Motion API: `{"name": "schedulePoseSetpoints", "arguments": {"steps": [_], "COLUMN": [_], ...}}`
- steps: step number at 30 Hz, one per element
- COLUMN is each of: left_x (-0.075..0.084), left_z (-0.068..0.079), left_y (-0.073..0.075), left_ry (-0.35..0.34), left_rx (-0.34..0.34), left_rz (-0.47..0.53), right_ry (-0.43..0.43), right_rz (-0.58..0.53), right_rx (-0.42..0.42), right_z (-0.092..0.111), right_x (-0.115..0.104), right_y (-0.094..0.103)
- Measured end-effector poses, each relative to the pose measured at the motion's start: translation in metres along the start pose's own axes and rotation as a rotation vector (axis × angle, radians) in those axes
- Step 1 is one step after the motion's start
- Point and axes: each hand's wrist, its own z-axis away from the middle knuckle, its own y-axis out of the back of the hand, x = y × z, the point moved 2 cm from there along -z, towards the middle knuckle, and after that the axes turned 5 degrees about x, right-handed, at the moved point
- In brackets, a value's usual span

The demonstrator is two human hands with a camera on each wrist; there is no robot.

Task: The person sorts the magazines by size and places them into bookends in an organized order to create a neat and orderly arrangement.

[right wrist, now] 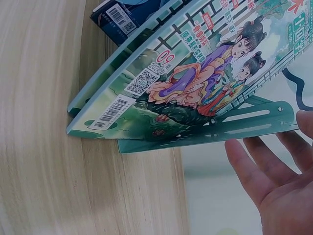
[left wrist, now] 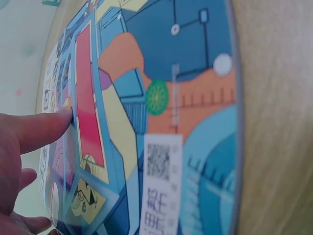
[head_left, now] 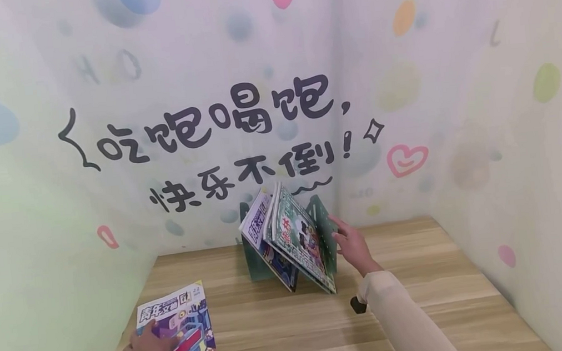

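On the left of the table lies a magazine (head_left: pixel 200 316) with a purple and blue cover. My left hand (head_left: pixel 147 346) rests at its left side, a finger (left wrist: pixel 46 128) extended onto the cover. Further back stands a green book stand (head_left: pixel 254 261) with perforated end plates, holding several magazines. The green-covered magazine (right wrist: pixel 190 93) with two drawn figures leans left in it, beside a tilted purple one (head_left: pixel 259 216). My right hand (head_left: pixel 355 247) touches the stand's right plate (right wrist: pixel 205 136) with extended fingertips, its palm showing in the right wrist view.
The wood-grain table (head_left: pixel 274 332) ends at a printed wall (head_left: pixel 190 55) behind and at the sides. A small black device (head_left: pixel 357 305) sits at the right wrist.
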Motion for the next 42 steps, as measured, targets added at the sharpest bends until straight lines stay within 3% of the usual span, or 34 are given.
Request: {"name": "schedulePoseSetpoints", "arguments": {"steps": [7,15,22,32,42], "left_x": [0.002,-0.004,-0.010,-0.009,-0.004], "left_z": [0.002,0.005,0.005,0.003,0.006], "left_y": [0.001,0.001,0.001,0.003,0.004], "left_ry": [0.021,-0.014,0.007,-0.026,-0.054], "left_rx": [0.003,0.052,0.081,0.100,0.186], "left_rz": [-0.002,0.059,0.055,0.071,0.115], "right_ry": [0.000,0.020,0.009,0.025,0.037], "right_rz": [0.003,-0.005,-0.001,0.009,0.009], "right_rx": [-0.003,-0.001,-0.003,0.000,0.002], "right_z": [0.000,0.001,0.002,0.000,0.000], "right_x": [-0.001,0.001,0.003,0.001,0.001], "right_y": [0.000,0.000,-0.001,0.000,0.000]}}
